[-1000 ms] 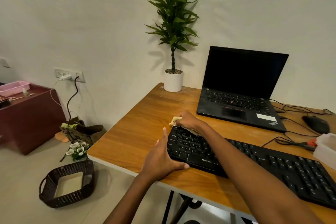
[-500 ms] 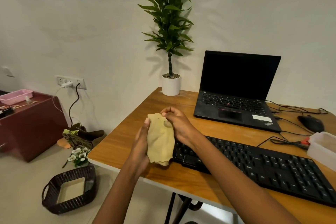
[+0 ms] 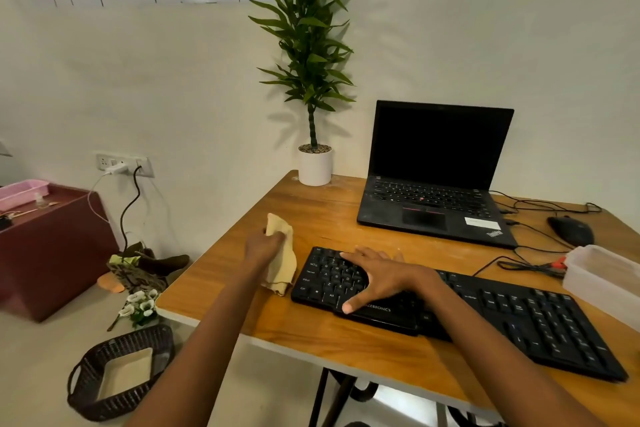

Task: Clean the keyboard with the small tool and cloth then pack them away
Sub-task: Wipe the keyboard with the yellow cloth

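Two hands | left hand grips cloth | right hand spread flat on keyboard | keyboard just right of gripping fingers, long axis running rightward

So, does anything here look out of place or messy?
Yes: a bunch of white flowers lies on the floor beside the desk, next to a slumped patterned bag, as if dropped there. On the desk itself nothing looks spilled or broken.

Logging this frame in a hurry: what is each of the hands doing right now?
The left hand grips the cloth, just left of the keyboard.
The right hand is open, fingers spread flat on the keyboard's left end.
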### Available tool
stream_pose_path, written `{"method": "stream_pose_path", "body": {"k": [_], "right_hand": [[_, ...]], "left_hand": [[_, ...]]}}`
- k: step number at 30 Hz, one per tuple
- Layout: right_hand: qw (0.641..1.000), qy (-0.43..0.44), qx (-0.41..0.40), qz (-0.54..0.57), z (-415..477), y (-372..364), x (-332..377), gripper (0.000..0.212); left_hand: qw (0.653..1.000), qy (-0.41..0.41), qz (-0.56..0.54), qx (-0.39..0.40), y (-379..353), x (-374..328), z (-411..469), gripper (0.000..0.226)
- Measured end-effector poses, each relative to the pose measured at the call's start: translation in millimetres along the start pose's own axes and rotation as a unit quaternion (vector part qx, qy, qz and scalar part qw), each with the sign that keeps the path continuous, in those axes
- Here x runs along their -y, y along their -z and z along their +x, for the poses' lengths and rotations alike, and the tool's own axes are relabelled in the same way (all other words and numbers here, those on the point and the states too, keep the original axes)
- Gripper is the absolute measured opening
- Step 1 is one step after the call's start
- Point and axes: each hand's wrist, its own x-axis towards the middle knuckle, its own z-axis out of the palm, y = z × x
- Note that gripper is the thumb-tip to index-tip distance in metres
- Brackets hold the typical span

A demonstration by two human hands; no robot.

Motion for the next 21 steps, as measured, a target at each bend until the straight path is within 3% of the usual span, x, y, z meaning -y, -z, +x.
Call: {"method": "stream_pose_path", "body": {"k": [4,8,21], "right_hand": [[1.000,0.014,-0.015,0.009,0,0,2,0.111],[1.000,0.016,-0.023,-0.009,0,-3,3,0.112],[0.999,0.007,-0.022,-0.025,-9,0,16,0.111]], "left_hand": [[0.985,-0.059,0.138,0.089,-38,-1,21,0.037],[0.967,-0.074,0.216,0.118,-52,-2,27,0.032],[0.965,-0.049,0.218,0.137,-21,7,19,0.035]]}}
